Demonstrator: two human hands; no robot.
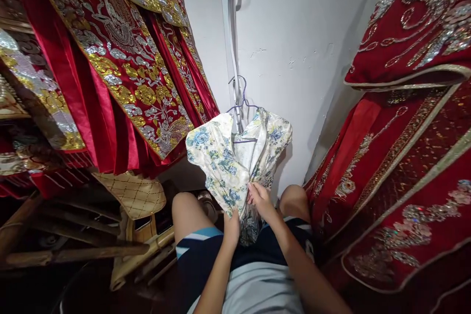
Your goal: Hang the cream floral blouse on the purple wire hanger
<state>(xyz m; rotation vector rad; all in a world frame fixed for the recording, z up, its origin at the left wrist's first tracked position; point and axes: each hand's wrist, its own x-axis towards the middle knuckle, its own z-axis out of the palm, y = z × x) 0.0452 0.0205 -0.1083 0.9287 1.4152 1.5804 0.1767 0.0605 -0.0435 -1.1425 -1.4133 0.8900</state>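
Note:
A cream dress [222, 159] with blue and yellow flowers hangs in front of me on a purple clothes hanger [243, 104]. Its front panels cross at the chest, and its lower part gathers in my lap. My left hand [231, 228] is closed on the cloth at the lower left of the waist. Higher and to the right, my right hand [259, 200] pinches the front edge where the panels overlap. The fingertips of both hands are partly hidden by cloth and by the hands themselves.
Red embroidered gowns hang close on the left [147, 78] and on the right [408, 157]. Behind the dress is a white wall [294, 54] with a light strap [232, 34] hanging down it. A bamboo chair [121, 255] stands at the lower left.

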